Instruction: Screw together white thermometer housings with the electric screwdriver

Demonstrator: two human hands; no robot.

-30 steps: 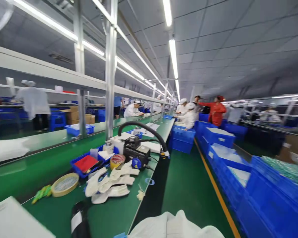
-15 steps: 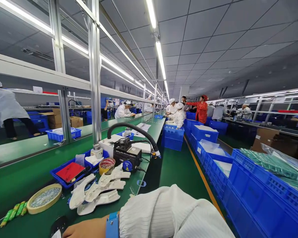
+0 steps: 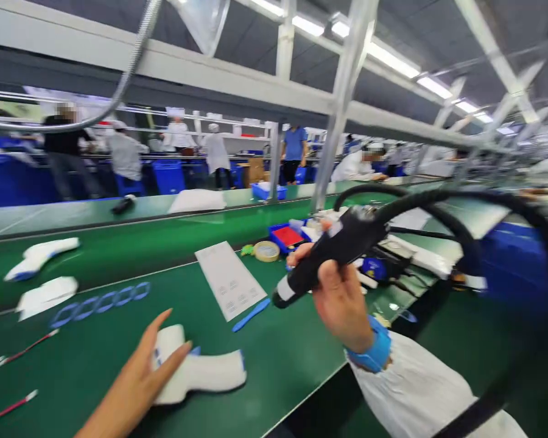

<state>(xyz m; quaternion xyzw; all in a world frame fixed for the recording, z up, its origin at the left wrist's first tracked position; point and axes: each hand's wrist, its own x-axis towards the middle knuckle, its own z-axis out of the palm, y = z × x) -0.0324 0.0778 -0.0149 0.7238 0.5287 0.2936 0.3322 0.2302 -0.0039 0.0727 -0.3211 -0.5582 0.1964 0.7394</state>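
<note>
So the white housing (image 3: 214, 372) is right at the left hand (image 3: 139, 371), wide end under the spread thumb and finger (can't tell if they're actually pressing), long axis running off to that hand's right. Left hand's way nearer. The right hand (image 3: 342, 304) is wrapped around a black tool (image 3: 319, 261), up above the surface (image 3: 292, 365), lower end angled down-left, well apart from the housing. Kinda between them: a blue stick (image 3: 251, 314) beside a white sheet (image 3: 231, 281). Blue rings (image 3: 101, 303) lie beyond the left hand, off to its left.
</note>
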